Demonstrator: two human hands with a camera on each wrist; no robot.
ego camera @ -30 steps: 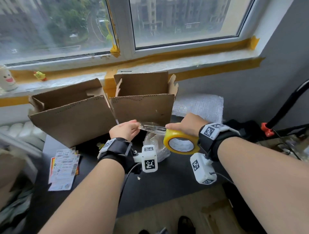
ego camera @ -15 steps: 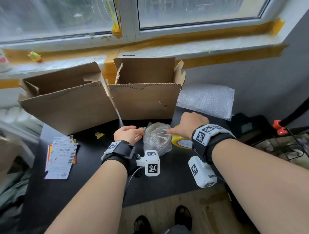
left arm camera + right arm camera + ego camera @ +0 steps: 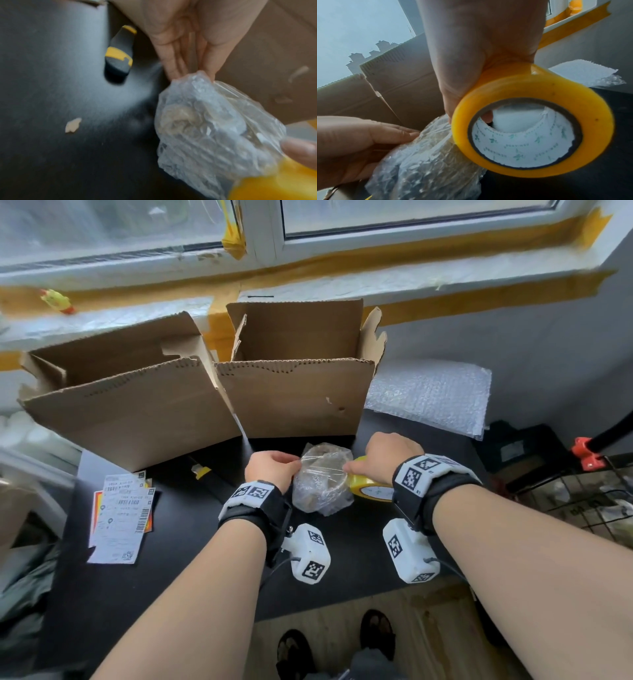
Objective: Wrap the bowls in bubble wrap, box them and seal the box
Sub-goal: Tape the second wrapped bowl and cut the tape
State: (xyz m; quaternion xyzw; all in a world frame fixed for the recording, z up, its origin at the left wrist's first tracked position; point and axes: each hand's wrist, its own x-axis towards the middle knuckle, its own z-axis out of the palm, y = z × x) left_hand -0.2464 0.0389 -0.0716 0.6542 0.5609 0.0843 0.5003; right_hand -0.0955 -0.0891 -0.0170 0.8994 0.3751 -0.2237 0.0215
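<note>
Pinching tape across the wrapped bowl (image 3: 322, 477), both hands crowd the box (image 3: 294, 402).

Glossy yellow plastic tape roll (image 3: 534, 121), crinkly clear bubble wrap bundle (image 3: 322, 477), matt corrugated cardboard boxes (image 3: 294, 402), smooth black tabletop (image 3: 191, 546).

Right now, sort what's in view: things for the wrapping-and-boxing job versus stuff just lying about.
For the job:
wrapped bowl
tape roll, in right hand
left hand, on the tape end
cardboard boxes
spare bubble wrap

Lying about:
paper labels
utility knife
yellow toy
</note>
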